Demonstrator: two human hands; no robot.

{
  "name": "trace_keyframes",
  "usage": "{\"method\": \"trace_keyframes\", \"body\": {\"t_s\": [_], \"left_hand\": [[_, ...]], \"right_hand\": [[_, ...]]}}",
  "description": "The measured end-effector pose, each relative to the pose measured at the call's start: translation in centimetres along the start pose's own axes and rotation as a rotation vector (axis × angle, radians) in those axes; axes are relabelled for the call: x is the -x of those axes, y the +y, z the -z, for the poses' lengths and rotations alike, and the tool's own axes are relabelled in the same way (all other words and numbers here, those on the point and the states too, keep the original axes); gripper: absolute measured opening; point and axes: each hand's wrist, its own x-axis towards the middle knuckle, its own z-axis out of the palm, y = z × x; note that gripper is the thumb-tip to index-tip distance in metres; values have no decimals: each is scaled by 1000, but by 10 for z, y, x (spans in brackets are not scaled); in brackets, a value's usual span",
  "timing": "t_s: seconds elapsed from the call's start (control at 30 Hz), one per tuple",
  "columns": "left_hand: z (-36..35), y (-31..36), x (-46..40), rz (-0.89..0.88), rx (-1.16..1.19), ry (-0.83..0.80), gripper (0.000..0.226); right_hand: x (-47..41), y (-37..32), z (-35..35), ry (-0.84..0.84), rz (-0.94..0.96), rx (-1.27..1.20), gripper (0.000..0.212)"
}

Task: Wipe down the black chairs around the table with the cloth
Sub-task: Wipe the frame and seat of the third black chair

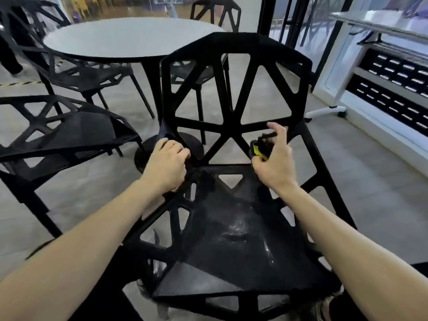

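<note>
A black lattice chair [234, 117] stands right in front of me, its seat [234, 246] streaked with wet smears. My left hand [168, 165] is curled at the seat's back left corner and grips a dark, fuzzy cloth [199, 178] that lies against the chair. My right hand [275, 158] hovers over the seat's back right and holds a small black object with a yellow label [259, 149], with the forefinger raised; what it is cannot be told. More black chairs stand at the left [69, 135], [88, 75] and beyond the table [215, 8].
A round white table [129, 40] on a black pedestal stands behind the chair. A white folded table frame on castors [328, 110] and a black vented panel [393, 89] are at the right. Grey tiled floor lies around the chairs. A person's dark legs [9, 54] show far left.
</note>
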Motion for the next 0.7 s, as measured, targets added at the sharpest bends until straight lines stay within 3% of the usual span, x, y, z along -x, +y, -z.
{"method": "trace_keyframes", "body": {"t_s": [0.07, 0.13, 0.23, 0.33, 0.43, 0.53, 0.6, 0.7], "left_hand": [[-17, -21, 6, -61, -193, -35, 32], [-26, -31, 14, -122, -319, -74, 32], [-28, -34, 19, -182, -328, 13, 41], [-29, -33, 20, -188, -267, 71, 43], [-27, -32, 19, -168, -259, 53, 42], [-31, -31, 19, -162, -278, 37, 43], [-30, -32, 20, -159, -280, 59, 42], [-29, -31, 21, -158, -260, 64, 40]], "right_hand": [[1, 42, -22, -254, 98, 240, 92], [-1, 89, -39, -506, 127, 566, 81], [-12, 130, -46, -494, 258, 836, 65], [-16, 142, -47, -436, 458, 851, 67], [-15, 141, -51, -423, 328, 781, 78], [4, 112, -86, -460, 149, 505, 79], [13, 83, -128, -588, 182, 404, 83], [-13, 58, -170, -548, 348, 484, 100]]}}
